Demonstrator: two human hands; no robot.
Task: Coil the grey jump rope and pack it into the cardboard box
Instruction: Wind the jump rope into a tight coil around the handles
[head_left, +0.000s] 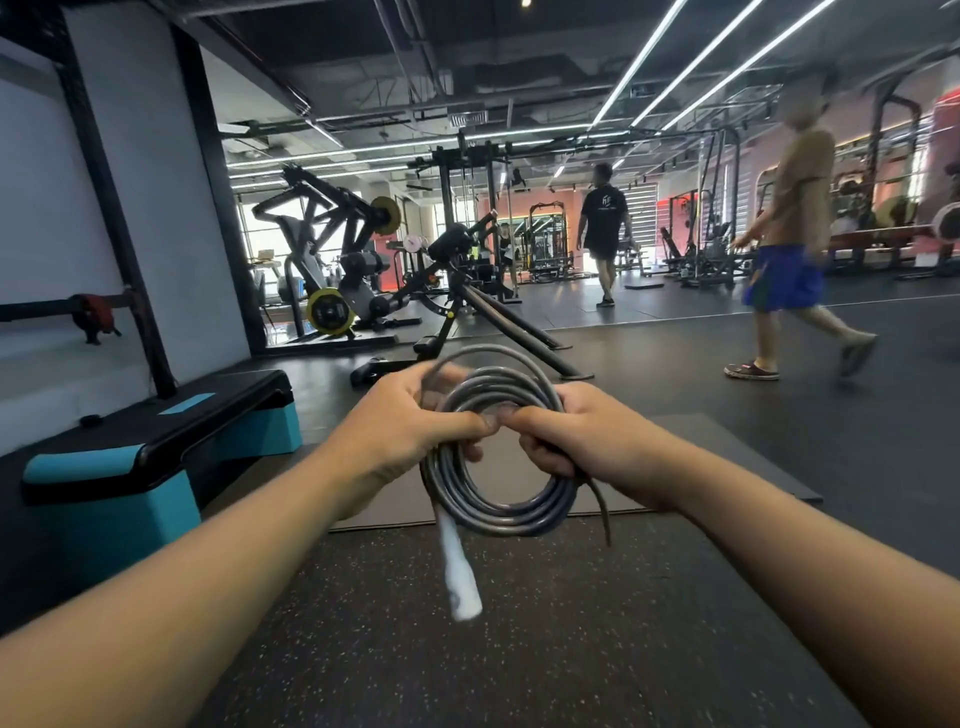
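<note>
Held chest-high above the gym floor, the grey jump rope (498, 457) looks springy and light, both hands' grip, left hand (410, 431) and right hand (582, 441), curled round its loops, best clamped where turns bunch.

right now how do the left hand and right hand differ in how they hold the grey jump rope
The left hand grips the coiled grey jump rope on its left side, where the white handle hangs down below it. The right hand grips the right side, where a loose grey end trails down. The left thumb lies across the top of the coil; the right fingers curl under it. Both hold the same coil, thumbs meeting in the middle.
</note>
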